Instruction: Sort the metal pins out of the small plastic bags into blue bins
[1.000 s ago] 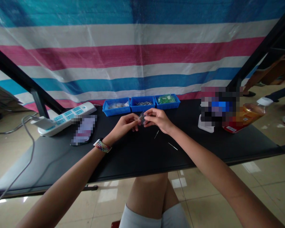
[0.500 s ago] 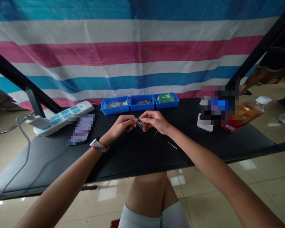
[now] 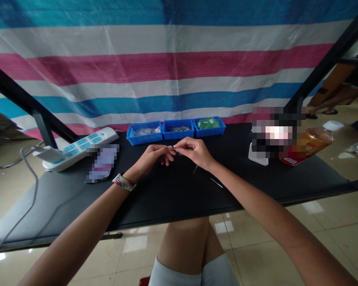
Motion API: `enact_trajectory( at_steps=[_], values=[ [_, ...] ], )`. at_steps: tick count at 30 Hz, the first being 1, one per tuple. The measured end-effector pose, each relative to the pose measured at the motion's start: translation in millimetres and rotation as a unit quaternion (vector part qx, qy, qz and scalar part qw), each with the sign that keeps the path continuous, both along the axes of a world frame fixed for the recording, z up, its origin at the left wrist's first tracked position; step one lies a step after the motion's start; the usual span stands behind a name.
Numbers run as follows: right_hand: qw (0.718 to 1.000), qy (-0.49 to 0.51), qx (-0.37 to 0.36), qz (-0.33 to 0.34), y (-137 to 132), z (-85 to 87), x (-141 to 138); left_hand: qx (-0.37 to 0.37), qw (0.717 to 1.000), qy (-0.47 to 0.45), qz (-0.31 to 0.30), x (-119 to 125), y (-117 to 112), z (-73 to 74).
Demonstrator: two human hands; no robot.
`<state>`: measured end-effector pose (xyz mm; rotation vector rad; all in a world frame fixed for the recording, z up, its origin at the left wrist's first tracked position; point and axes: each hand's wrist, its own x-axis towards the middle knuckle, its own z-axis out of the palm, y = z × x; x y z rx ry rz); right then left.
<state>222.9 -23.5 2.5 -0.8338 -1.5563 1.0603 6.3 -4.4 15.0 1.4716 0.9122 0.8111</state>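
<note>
Above the black tabletop [image 3: 173,190], my left hand [image 3: 155,157] and my right hand [image 3: 197,153] meet at the fingertips. Both pinch a tiny dark piece [image 3: 174,149], mostly covered by the fingers and too small to name. The other fingers of my left hand hang loosely curled. Just under my right hand lies a thin metal pin [image 3: 195,169], partly hidden by the hand. A second thin metal pin [image 3: 216,182] rests on the table beside my right forearm.
Behind my hands stand a blue tray with clear plastic bags [image 3: 146,130], a blue tray of metal pins [image 3: 179,128] and a blue tray of green packets [image 3: 209,123]. Left are a power strip [image 3: 80,147] and phone [image 3: 103,163]; right, a bottle [image 3: 312,141] and white object [image 3: 258,155].
The dark piece between my fingertips has turned and shows less now. My left fingers have loosened and spread a little below it. Both forearms stay in place.
</note>
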Motion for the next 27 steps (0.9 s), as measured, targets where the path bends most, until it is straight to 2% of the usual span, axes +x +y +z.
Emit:
enact_trajectory(
  at_steps=[4,8,10,14,18,21,24,27],
  values=[
    [1.0,0.011,0.001,-0.011,0,0.0,2,0.007,0.998,-0.051,0.027,0,2,-2.3],
    [0.988,0.101,-0.107,0.036,0,-0.4,1,0.03,0.997,-0.053,0.039,-1,3,-3.0],
    [0.981,0.115,-0.144,0.061,0,-1.3,-1,0.038,0.998,-0.042,0.036,-2,2,-2.3],
    [0.983,0.105,-0.138,0.063,1,-6.0,-5,0.036,0.999,-0.02,0.008,0,-2,-0.1],
    [0.99,0.089,-0.108,0.035,3,-12.4,-8,0.054,0.998,0.009,-0.01,0,-3,0.2],
    [0.996,0.06,-0.059,0.004,2,-14.6,-8,0.031,0.999,0.014,-0.003,-3,0,-1.9],
    [0.998,-0.001,0.048,-0.049,-2,-13.3,-7,-0.011,1.0,0.01,-0.008,-4,4,-4.4],
    [0.977,-0.092,0.176,-0.079,-8,-9.6,-6,-0.031,0.999,-0.008,-0.011,-3,4,-5.4]
  ],
)
